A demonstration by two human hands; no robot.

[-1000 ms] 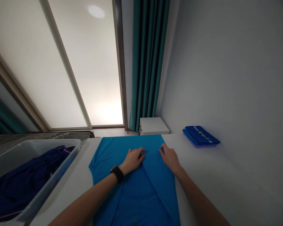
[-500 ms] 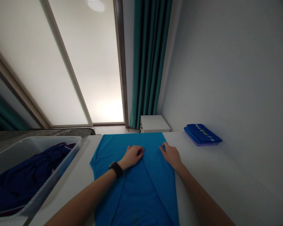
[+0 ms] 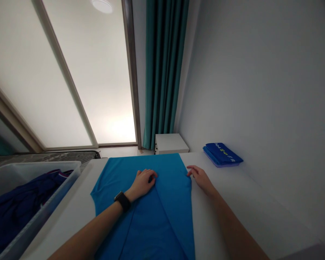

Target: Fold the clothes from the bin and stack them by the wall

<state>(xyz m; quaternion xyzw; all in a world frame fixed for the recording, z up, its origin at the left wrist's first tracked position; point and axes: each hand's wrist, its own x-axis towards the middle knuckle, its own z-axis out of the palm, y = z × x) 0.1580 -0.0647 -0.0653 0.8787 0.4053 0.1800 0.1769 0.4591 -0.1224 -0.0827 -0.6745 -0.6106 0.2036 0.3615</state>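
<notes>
A bright blue shirt (image 3: 165,216) lies on the white table, with folded layers making slanting lines down its middle. My left hand (image 3: 144,182), a black watch on its wrist, rests on the upper middle of the cloth. Its thumb and fingertips meet in a pinch at the top of a slanting fold. At the shirt's upper right edge is my right hand (image 3: 202,177), its thumb and fingers slightly apart and nothing visible between them. Whether those fingertips touch the cloth edge I cannot tell.
A translucent plastic bin (image 3: 77,169) at the left holds dark navy clothing (image 3: 24,198). Folded blue items with printed lettering (image 3: 222,154) lie at the right near the wall. Beyond the table stand a white cabinet (image 3: 171,143) and a green curtain (image 3: 164,72).
My right hand has moved from on top of the shirt outward to its right edge. My left hand stays on the same spot of the cloth. The whole view has shifted slightly.
</notes>
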